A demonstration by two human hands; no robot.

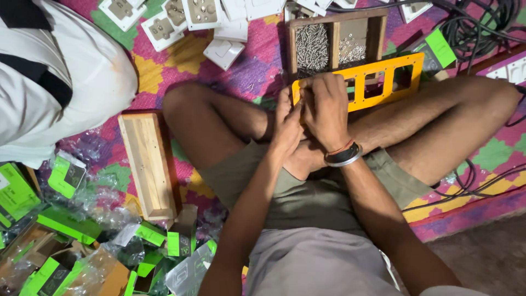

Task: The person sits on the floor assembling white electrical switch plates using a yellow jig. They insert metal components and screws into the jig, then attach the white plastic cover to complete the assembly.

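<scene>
Both hands, left hand and right hand, are closing around the near end of the yellow plate (wooden screw tray just beyond); likely fitting a screw, alignment needed.

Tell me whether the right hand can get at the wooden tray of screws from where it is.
Probably yes. The right hand rests on the yellow frame, and the wooden tray of screws lies open just beyond it, with only the frame's top edge between them.
</scene>
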